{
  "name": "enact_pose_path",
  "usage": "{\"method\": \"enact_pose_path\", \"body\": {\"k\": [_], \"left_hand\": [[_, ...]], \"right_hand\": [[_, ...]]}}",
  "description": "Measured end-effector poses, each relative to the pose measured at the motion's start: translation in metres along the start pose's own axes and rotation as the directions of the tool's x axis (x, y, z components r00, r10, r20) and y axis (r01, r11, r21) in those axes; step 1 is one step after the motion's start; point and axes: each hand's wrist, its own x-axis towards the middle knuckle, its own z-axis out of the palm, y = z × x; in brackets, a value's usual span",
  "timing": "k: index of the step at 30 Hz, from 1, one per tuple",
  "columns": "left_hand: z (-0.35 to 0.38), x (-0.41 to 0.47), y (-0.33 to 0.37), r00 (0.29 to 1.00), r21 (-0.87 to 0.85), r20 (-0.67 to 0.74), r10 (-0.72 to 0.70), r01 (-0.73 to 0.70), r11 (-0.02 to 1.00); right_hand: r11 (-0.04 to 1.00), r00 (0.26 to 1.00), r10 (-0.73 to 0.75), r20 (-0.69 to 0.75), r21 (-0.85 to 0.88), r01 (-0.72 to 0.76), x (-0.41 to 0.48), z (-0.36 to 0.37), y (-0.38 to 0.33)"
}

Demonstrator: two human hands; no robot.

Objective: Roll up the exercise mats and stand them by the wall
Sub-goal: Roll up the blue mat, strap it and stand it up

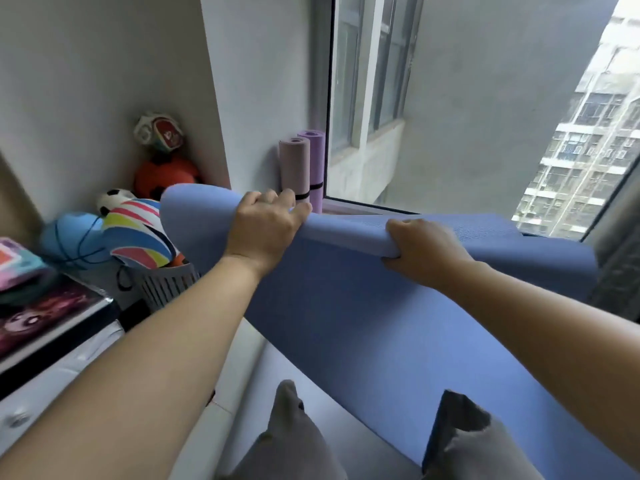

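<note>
A blue exercise mat (363,317) stretches from my legs toward the window, its far end curled into a thick fold. My left hand (265,226) grips the top of that fold, fingers wrapped over it. My right hand (420,251) pinches the fold's edge further right, thumb underneath. Two rolled mats stand upright against the wall beside the window: a dusty pink mat (294,168) with a black strap and a purple mat (314,161) behind it.
A grey slotted basket (162,285) at left holds several balls and a striped cushion (138,233). A white drawer unit (52,375) with stacked items stands at the near left. A large window (450,116) fills the far side. My knees (294,434) are at the bottom.
</note>
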Motion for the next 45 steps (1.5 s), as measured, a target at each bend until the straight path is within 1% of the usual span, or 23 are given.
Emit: {"method": "enact_pose_path", "body": {"k": [2,4,6,8,9,10,11,13,14,17,21,23,25,27,28,30,32,34,36,38,40,42,45], "left_hand": [[-0.018,-0.008,-0.012,0.996,0.036,-0.091,-0.011,0.014,0.999],[-0.030,-0.025,-0.009,0.996,0.031,-0.087,-0.015,0.018,0.999],[-0.048,-0.058,0.009,1.000,-0.028,0.007,0.003,-0.003,1.000],[-0.066,-0.084,0.029,0.979,-0.106,0.202,0.038,-0.016,0.994],[-0.075,-0.093,0.040,0.932,-0.138,0.355,0.067,-0.018,0.990],[-0.082,-0.102,0.051,0.852,-0.185,0.513,0.108,-0.013,0.983],[-0.089,-0.112,0.062,0.766,-0.253,0.622,0.163,0.000,0.967],[-0.104,-0.131,0.090,0.646,-0.439,0.701,0.301,0.059,0.897],[-0.109,-0.139,0.106,0.629,-0.521,0.690,0.358,0.088,0.849],[-0.121,-0.154,0.148,0.629,-0.670,0.631,0.455,0.146,0.728],[-0.134,-0.156,0.178,0.655,-0.691,0.565,0.502,0.043,0.721],[-0.141,-0.155,0.188,0.654,-0.688,0.556,0.513,0.016,0.725],[-0.148,-0.157,0.196,0.664,-0.688,0.539,0.518,-0.007,0.725],[-0.153,-0.165,0.206,0.648,-0.684,0.541,0.536,-0.031,0.729],[-0.156,-0.170,0.210,0.630,-0.676,0.554,0.545,-0.043,0.736],[-0.157,-0.181,0.219,0.622,-0.669,0.548,0.560,-0.076,0.739],[-0.157,-0.191,0.224,0.694,-0.707,0.458,0.556,-0.095,0.701],[-0.153,-0.199,0.221,0.765,-0.760,0.385,0.516,-0.055,0.648],[-0.156,-0.201,0.220,0.744,-0.774,0.455,0.490,0.059,0.630],[-0.160,-0.199,0.219,0.691,-0.707,0.565,0.450,0.125,0.696],[-0.156,-0.196,0.218,0.682,-0.679,0.611,0.402,0.191,0.709],[-0.156,-0.188,0.209,0.659,-0.680,0.662,0.356,0.328,0.656],[-0.149,-0.189,0.191,0.638,-0.697,0.686,0.350,0.438,0.568]], "right_hand": [[0.999,1.000,0.008,0.004,0.033,-0.009,-0.022,-0.016,-0.016],[1.000,1.000,-0.014,0.024,0.023,0.014,-0.045,-0.023,-0.029],[0.999,0.995,-0.047,0.090,0.011,0.046,-0.074,-0.021,-0.037],[0.999,0.988,-0.040,0.149,0.017,0.038,-0.101,-0.011,-0.039],[1.000,0.985,-0.031,0.167,0.004,0.031,-0.114,-0.005,-0.039],[0.999,0.983,-0.027,0.181,-0.012,0.029,-0.127,0.001,-0.040],[0.999,0.979,-0.029,0.201,-0.032,0.037,-0.141,0.009,-0.042],[0.998,0.960,-0.031,0.279,-0.041,0.044,-0.170,0.025,-0.048],[0.999,0.948,-0.028,0.318,-0.015,0.035,-0.185,0.034,-0.050],[0.998,0.924,-0.017,0.382,0.057,-0.006,-0.224,0.049,-0.054],[0.992,0.922,0.020,0.386,0.110,-0.067,-0.258,0.047,-0.041],[0.995,0.947,0.037,0.320,0.078,-0.065,-0.274,0.045,-0.030],[1.000,0.988,-0.011,0.155,0.022,0.008,-0.289,0.049,-0.018],[0.999,0.999,-0.037,-0.001,0.008,0.037,-0.309,0.059,-0.010],[0.999,0.998,-0.038,-0.041,0.001,0.038,-0.318,0.065,-0.009],[0.999,0.997,-0.039,-0.072,0.016,0.040,-0.333,0.077,-0.010],[0.996,0.995,-0.028,-0.096,0.080,0.035,-0.342,0.086,-0.012],[0.988,0.994,0.006,-0.107,0.153,0.011,-0.346,0.091,-0.013],[0.975,0.993,0.037,-0.108,0.221,-0.013,-0.344,0.092,-0.014],[0.959,0.997,0.064,-0.029,0.279,-0.054,-0.336,0.088,-0.014],[0.943,0.977,0.098,0.188,0.296,-0.151,-0.326,0.077,-0.012],[0.943,0.937,0.078,0.339,0.281,-0.180,-0.313,0.068,-0.010],[0.941,0.920,0.031,0.390,0.299,-0.159,-0.303,0.063,-0.008]]}}
